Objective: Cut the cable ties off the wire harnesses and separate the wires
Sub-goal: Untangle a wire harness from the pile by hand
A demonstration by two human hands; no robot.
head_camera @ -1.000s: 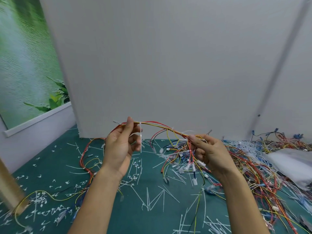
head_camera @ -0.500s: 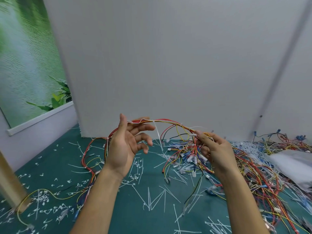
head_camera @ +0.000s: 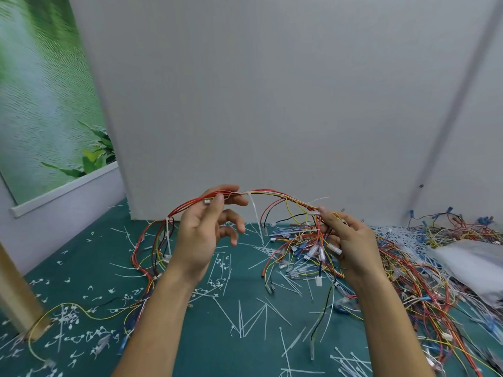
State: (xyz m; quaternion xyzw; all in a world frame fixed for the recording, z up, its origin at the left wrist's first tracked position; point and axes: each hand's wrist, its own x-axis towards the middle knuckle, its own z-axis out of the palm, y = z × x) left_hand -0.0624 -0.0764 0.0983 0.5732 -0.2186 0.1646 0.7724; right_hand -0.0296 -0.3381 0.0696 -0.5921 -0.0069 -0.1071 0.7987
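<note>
At the far left the wire harness (head_camera: 272,192) trails down onto the green mat (head_camera: 81,268), with a lower cable tie (head_camera: 168,235) cinched on the hanging stretch. My left hand (head_camera: 202,235) pinches the bundle between thumb and forefinger. Its other fingers are loosely curled and hold nothing.

From there the harness arches through the air, and an upper cable tie (head_camera: 254,213) dangles its long tail just right of that pinch. My right hand (head_camera: 353,246) pinches the far end beside a white connector (head_camera: 313,213), fingers curled round several strands. Further right lies the loose wire heap (head_camera: 424,281).

I judge the harness light and limp, sagging wherever it is unsupported, with thin insulation that nicks easily. I'd grip the bundle close on both sides of a tie and keep it taut, never pulling by the connectors.
</note>
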